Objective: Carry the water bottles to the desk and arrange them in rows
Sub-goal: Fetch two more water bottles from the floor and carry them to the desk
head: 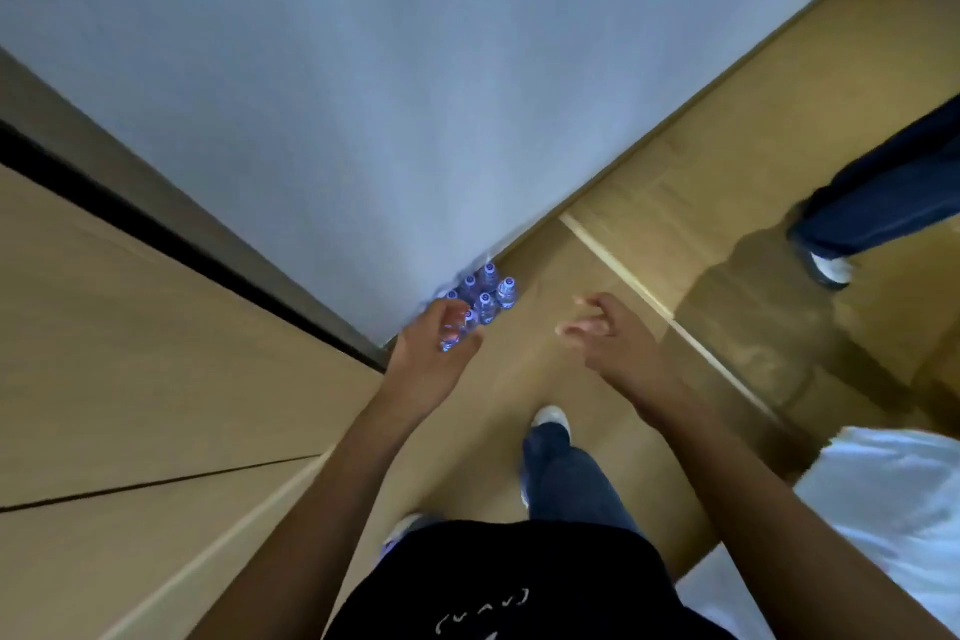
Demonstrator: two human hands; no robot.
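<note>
Several small water bottles (487, 295) with blue caps and labels stand packed together on the wooden floor, against the foot of a pale wall (415, 68). My left hand (428, 353) stretches out over the near-left side of the cluster, fingers loosely spread, and covers part of it; one bottle shows between thumb and fingers. It holds nothing that I can make out. My right hand (605, 335) hangs to the right of the bottles, fingers relaxed and empty. The desk is out of view.
A light wooden cabinet front (130, 353) runs along the left. Another person's trouser leg and shoe (878, 208) stand at the right. A white cloth (893, 494) lies at the lower right. My own foot (550, 418) is on the floor behind the bottles.
</note>
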